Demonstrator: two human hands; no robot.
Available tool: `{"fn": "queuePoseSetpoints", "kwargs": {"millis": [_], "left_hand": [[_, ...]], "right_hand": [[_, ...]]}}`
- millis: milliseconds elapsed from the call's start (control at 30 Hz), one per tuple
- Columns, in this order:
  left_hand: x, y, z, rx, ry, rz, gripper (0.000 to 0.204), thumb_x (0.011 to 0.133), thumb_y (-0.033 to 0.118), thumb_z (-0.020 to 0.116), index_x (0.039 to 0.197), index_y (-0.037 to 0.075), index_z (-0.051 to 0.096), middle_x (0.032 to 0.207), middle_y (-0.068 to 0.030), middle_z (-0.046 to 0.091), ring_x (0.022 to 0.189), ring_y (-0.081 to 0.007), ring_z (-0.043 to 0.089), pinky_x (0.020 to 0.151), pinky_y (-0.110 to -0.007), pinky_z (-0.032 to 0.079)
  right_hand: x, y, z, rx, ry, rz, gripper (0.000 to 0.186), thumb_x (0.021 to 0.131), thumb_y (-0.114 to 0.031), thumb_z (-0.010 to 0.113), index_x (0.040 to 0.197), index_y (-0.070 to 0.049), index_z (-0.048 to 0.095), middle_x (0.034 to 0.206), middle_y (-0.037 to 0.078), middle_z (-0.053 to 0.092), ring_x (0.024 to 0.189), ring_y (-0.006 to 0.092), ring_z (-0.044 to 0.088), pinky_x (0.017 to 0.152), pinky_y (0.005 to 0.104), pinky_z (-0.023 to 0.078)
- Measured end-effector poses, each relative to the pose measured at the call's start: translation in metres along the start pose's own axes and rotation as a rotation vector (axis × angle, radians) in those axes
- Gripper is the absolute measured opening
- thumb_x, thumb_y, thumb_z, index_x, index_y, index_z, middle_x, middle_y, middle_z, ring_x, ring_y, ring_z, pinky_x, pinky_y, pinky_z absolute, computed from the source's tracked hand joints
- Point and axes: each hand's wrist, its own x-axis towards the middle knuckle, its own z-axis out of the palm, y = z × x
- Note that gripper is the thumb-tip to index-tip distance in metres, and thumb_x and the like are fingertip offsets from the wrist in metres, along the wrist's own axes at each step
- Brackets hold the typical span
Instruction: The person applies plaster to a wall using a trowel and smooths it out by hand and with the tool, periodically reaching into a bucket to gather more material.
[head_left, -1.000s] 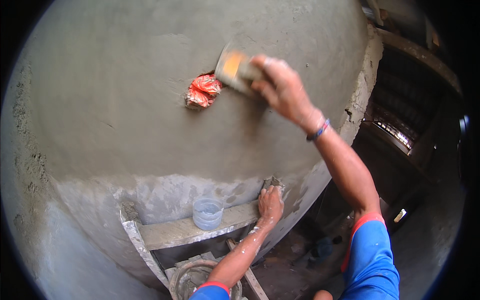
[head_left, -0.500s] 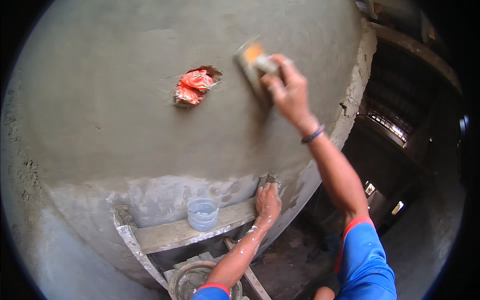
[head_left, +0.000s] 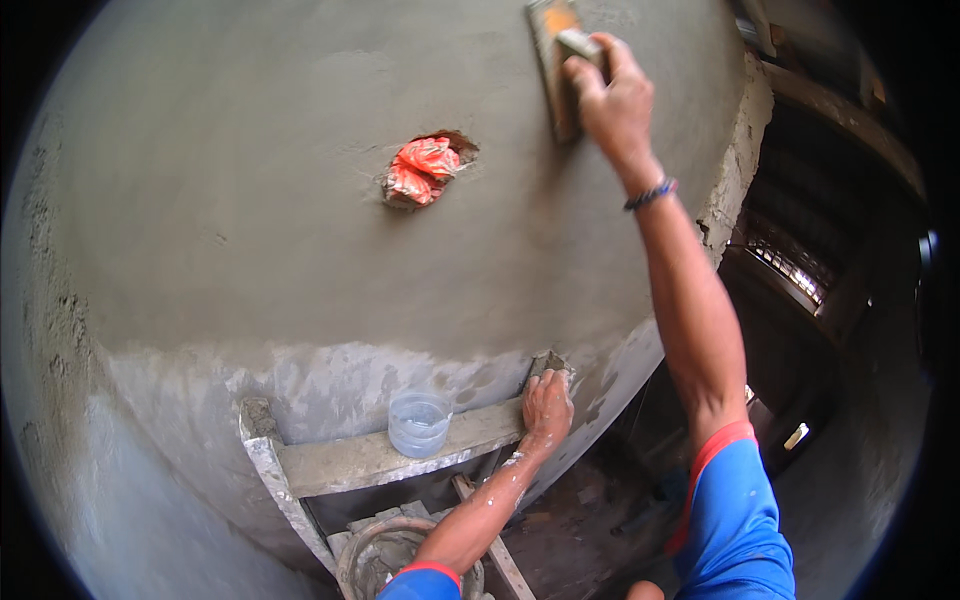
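Observation:
High on the wall, my right hand (head_left: 620, 108) is closed around the handle of a plastering float (head_left: 556, 95), a long flat blade lying against the wet grey plaster (head_left: 300, 230). My left hand (head_left: 548, 408) is closed on the top right end of a wooden ladder (head_left: 345, 467), whose upper rung crosses in front of the lower wall. On that rung stands a clear plastic tub (head_left: 419, 424), left of my left hand. Crumpled red plastic (head_left: 425, 168) fills a hole in the plaster, to the left of the float.
Below the rung is a round bucket (head_left: 352, 560) with grey mortar, partly hidden by my left forearm. Smooth plaster ends above a paler strip of wall (head_left: 320, 385). At right runs the wall's rough broken edge (head_left: 735, 175), with a dark space beyond.
My right hand has moved the float up the wall and slightly right. My left hand keeps its hold on the ladder. The whole view has shifted a little.

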Motion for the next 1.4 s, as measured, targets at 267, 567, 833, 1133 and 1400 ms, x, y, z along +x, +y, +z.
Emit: {"fn": "queuePoseSetpoints", "kwargs": {"millis": [267,567,833,1133,1400], "left_hand": [[0.002,-0.004,-0.005,0.026,0.029,-0.010,0.012,0.089,0.005,0.058,0.099,0.005,0.064,0.097,-0.0143,0.063,0.092,-0.0382,0.058,0.082,-0.049,0.048],[0.000,0.000,-0.005,-0.047,0.020,0.022,0.011,0.085,0.002,0.058,0.095,0.005,0.063,0.096,-0.0140,0.064,0.092,-0.0382,0.058,0.082,-0.048,0.048],[0.001,-0.005,-0.005,0.028,0.071,0.016,0.010,0.086,0.001,0.058,0.092,0.004,0.064,0.094,-0.0133,0.065,0.092,-0.0371,0.059,0.083,-0.048,0.048],[0.003,0.004,-0.004,0.008,0.019,-0.026,0.016,0.080,-0.001,0.061,0.095,0.004,0.065,0.098,-0.0132,0.064,0.093,-0.0363,0.059,0.082,-0.047,0.050],[0.001,0.002,-0.002,0.004,0.024,-0.048,0.012,0.086,0.004,0.059,0.096,0.004,0.065,0.098,-0.0145,0.064,0.095,-0.0385,0.060,0.083,-0.048,0.049]], "right_hand": [[-0.091,-0.043,-0.058,0.104,-0.628,-0.302,0.045,0.086,-0.011,0.071,0.128,-0.006,0.057,0.116,0.015,0.064,0.107,0.0330,0.060,0.094,0.0417,0.045],[0.033,-0.022,-0.028,-0.328,-0.518,-1.047,0.043,0.085,-0.006,0.064,0.126,-0.017,0.060,0.120,0.002,0.064,0.113,0.0225,0.058,0.098,0.0378,0.042],[-0.107,-0.006,-0.077,-0.210,-1.045,-0.843,0.044,0.085,-0.003,0.060,0.127,-0.014,0.056,0.114,0.007,0.063,0.111,0.0257,0.059,0.103,0.0433,0.043],[0.073,0.097,-0.059,0.079,-0.181,0.364,0.046,0.091,-0.021,0.070,0.131,-0.002,0.060,0.110,0.015,0.071,0.099,0.0205,0.066,0.088,0.0326,0.052],[-0.110,-0.026,-0.027,0.018,-0.516,-0.365,0.044,0.082,-0.007,0.074,0.123,-0.003,0.059,0.114,0.017,0.064,0.104,0.0354,0.060,0.089,0.0417,0.050]]}}
